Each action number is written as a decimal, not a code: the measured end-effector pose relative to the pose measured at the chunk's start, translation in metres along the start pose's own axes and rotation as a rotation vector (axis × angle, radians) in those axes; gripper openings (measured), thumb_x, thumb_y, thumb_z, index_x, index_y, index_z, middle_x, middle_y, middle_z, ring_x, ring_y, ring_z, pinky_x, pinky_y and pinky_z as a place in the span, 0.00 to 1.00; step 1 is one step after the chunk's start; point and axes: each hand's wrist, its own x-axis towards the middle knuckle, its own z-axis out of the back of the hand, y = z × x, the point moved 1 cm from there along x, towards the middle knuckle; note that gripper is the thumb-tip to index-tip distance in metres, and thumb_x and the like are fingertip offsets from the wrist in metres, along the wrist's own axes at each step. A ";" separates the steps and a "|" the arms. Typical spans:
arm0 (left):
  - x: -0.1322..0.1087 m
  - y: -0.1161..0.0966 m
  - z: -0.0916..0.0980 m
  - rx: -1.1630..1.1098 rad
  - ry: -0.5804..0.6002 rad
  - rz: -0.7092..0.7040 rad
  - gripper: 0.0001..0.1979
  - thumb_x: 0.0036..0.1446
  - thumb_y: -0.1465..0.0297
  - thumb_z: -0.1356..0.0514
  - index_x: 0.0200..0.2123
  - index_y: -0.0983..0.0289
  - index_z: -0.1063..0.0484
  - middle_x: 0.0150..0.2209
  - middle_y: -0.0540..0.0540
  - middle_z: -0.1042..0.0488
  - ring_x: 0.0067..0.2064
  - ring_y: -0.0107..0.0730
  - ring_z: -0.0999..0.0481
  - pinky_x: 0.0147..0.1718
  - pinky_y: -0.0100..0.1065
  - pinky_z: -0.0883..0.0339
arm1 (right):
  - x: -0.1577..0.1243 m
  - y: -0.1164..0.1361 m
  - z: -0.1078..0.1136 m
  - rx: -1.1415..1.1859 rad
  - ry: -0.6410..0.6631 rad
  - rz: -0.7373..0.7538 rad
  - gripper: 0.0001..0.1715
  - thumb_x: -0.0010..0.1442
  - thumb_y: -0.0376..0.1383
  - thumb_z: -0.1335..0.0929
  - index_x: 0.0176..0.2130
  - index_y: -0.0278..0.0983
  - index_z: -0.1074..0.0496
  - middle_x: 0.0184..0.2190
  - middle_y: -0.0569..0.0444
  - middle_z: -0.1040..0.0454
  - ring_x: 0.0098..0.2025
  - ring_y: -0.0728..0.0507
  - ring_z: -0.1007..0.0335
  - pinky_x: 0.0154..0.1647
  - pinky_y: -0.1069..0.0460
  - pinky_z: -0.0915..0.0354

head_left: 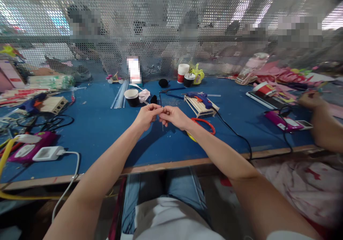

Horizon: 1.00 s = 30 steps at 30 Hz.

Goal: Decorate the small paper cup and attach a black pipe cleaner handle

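Here, over the matte blue counter (107, 133), the left hand (146, 118) and right hand (173, 117) meet, fingers (154, 107) pinched narrow on a thin dark strand (160, 98) that pokes up between them. Just beyond, a fuzzy black lump (153, 99); rightward, a smooth blue glue gun (201, 98) lies across a slatted wooden rack (193, 104).

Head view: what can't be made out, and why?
All in the head view:
Dark strand: middle hidden by the left hand and right hand.
Red loop: partly behind the right forearm.
Lit screen: content pixelated.
Co-worker's arm: cut off by the right edge; its hand is blurred, so its grip is unclear.
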 end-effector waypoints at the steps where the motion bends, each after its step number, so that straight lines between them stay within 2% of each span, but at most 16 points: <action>1: 0.000 0.000 0.000 -0.006 -0.004 -0.004 0.12 0.38 0.69 0.34 0.25 0.68 0.35 0.14 0.44 0.41 0.14 0.13 0.49 0.15 0.25 0.62 | 0.000 -0.001 0.000 0.002 0.006 0.006 0.08 0.52 0.35 0.33 0.28 0.33 0.37 0.21 0.57 0.31 0.19 0.53 0.36 0.19 0.57 0.36; 6: -0.001 -0.004 -0.002 0.007 -0.014 -0.048 0.11 0.39 0.70 0.34 0.24 0.68 0.34 0.14 0.44 0.42 0.14 0.13 0.49 0.15 0.26 0.61 | 0.000 0.001 -0.001 0.004 0.003 0.027 0.10 0.52 0.37 0.33 0.28 0.33 0.37 0.21 0.57 0.31 0.19 0.53 0.35 0.19 0.56 0.36; 11: -0.001 -0.011 0.002 0.028 0.009 -0.045 0.12 0.39 0.70 0.34 0.23 0.67 0.35 0.13 0.42 0.45 0.14 0.13 0.52 0.15 0.26 0.63 | -0.001 0.008 0.012 -0.050 -0.019 0.058 0.15 0.53 0.44 0.34 0.31 0.33 0.35 0.25 0.54 0.29 0.23 0.52 0.33 0.23 0.56 0.34; 15: -0.002 -0.008 0.004 0.098 0.122 0.041 0.13 0.37 0.68 0.33 0.23 0.67 0.35 0.15 0.43 0.43 0.15 0.13 0.51 0.16 0.26 0.63 | 0.001 0.007 0.023 -0.054 -0.077 0.119 0.18 0.56 0.47 0.37 0.37 0.34 0.35 0.27 0.55 0.31 0.25 0.52 0.34 0.21 0.57 0.36; 18: -0.003 -0.003 0.003 0.175 0.214 0.083 0.14 0.37 0.66 0.33 0.22 0.67 0.35 0.17 0.44 0.41 0.16 0.13 0.51 0.17 0.26 0.62 | 0.001 0.005 0.022 -0.126 -0.055 0.109 0.15 0.53 0.45 0.34 0.31 0.35 0.36 0.21 0.58 0.34 0.21 0.54 0.38 0.19 0.58 0.39; 21: -0.002 0.000 0.004 0.302 0.179 0.012 0.13 0.39 0.65 0.35 0.23 0.67 0.33 0.18 0.45 0.40 0.17 0.15 0.50 0.18 0.26 0.60 | -0.001 0.006 0.020 -0.207 -0.095 0.060 0.16 0.54 0.45 0.34 0.28 0.35 0.38 0.18 0.59 0.36 0.19 0.54 0.40 0.18 0.58 0.41; 25: 0.001 0.000 0.004 0.500 0.118 -0.165 0.11 0.41 0.64 0.38 0.23 0.68 0.32 0.19 0.47 0.38 0.20 0.18 0.46 0.20 0.26 0.54 | -0.003 0.011 0.019 -0.341 -0.125 0.032 0.15 0.56 0.44 0.36 0.29 0.35 0.38 0.17 0.59 0.36 0.17 0.53 0.40 0.17 0.57 0.42; 30: -0.004 -0.002 -0.002 0.852 -0.022 -0.332 0.09 0.47 0.66 0.42 0.24 0.66 0.30 0.17 0.47 0.39 0.20 0.21 0.45 0.21 0.27 0.54 | -0.002 0.011 0.016 -0.485 -0.258 0.063 0.15 0.55 0.44 0.36 0.26 0.35 0.39 0.16 0.59 0.37 0.17 0.52 0.41 0.19 0.56 0.45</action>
